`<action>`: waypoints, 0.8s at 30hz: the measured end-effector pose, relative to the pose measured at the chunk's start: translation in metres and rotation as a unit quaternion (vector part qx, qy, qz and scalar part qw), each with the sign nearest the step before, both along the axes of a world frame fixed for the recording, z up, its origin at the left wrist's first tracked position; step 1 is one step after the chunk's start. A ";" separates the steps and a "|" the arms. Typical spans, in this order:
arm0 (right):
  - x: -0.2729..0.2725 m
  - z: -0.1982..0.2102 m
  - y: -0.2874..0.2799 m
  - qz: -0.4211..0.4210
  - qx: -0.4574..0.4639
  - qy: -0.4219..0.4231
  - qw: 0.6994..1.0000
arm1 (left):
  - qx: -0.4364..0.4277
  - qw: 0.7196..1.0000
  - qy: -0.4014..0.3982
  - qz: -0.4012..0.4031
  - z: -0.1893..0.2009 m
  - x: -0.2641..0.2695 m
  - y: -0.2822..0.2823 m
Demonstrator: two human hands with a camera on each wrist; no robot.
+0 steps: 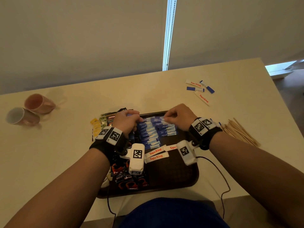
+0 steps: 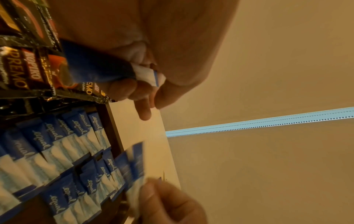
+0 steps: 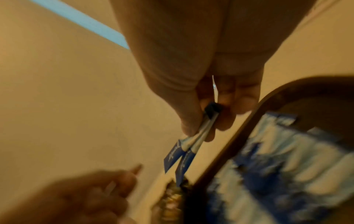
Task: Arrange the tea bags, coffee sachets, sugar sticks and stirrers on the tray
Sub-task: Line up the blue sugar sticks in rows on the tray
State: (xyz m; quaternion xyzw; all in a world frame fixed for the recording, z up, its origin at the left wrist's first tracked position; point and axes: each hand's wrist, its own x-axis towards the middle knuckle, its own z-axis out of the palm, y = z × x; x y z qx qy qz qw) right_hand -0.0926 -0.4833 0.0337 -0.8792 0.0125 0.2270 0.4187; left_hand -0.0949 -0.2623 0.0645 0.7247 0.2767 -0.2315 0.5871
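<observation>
The blue-and-white sugar sticks (image 1: pixel 152 132), each printed "equal" in script, lie in overlapping rows across the far half of the dark brown tray (image 1: pixel 172 171). My left hand (image 1: pixel 127 120) pinches one such stick (image 2: pixel 99 69) at the tray's far left corner, fingers curled round it. My right hand (image 1: pixel 178 116) pinches two more (image 3: pixel 184 153) between thumb and fingertips above the far edge. White "Tapa King" sticks (image 1: pixel 156 154) lie mid-tray, just nearer me than the blue rows. Black "KOPIKO SUPREMO" coffee sachets (image 1: pixel 130 180) fill the near left part, half hidden by my wrist camera. More sticks (image 1: pixel 199 89) lie loose on the table (image 1: pixel 65 153), far right. Wooden stirrers (image 1: pixel 240 132) fan out beside my right wrist. Yellow tea bags (image 1: pixel 95 125) sit left of the tray, their print too small to read.
</observation>
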 end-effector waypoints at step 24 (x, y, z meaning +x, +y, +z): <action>-0.025 -0.060 0.004 0.070 -0.205 -0.045 0.975 | -0.108 0.994 -0.005 0.030 -0.003 -0.007 -0.004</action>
